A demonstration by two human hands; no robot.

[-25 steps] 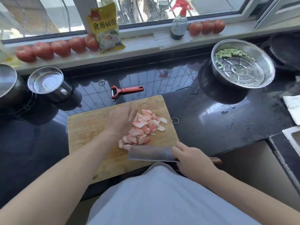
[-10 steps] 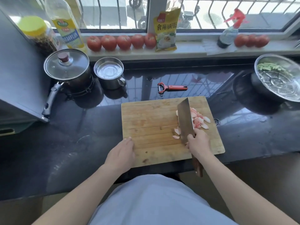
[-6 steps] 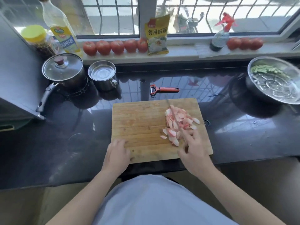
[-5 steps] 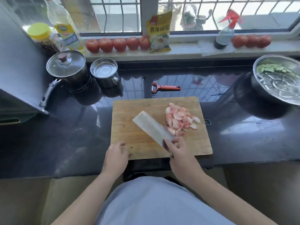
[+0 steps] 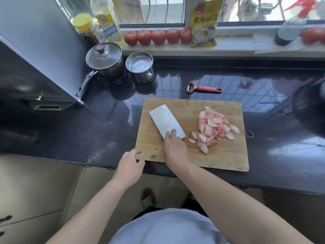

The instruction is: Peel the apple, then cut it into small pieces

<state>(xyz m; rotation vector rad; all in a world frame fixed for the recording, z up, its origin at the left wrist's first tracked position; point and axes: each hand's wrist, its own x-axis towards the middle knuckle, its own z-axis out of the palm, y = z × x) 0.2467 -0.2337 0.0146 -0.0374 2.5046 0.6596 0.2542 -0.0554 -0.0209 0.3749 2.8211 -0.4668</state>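
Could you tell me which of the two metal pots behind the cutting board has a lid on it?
The left pot, the one with the long black handle, wears a glass lid; the steel cup beside it stands open.

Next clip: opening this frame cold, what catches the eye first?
The pile of pink-and-white apple pieces on the right half of the wooden board stands out most. Left of it, the cleaver lies flat on the board, the right hand on its handle end and the left hand at the board's near left corner. Behind, a row of tomatoes lines the windowsill, and a red peeler lies on the dark counter.
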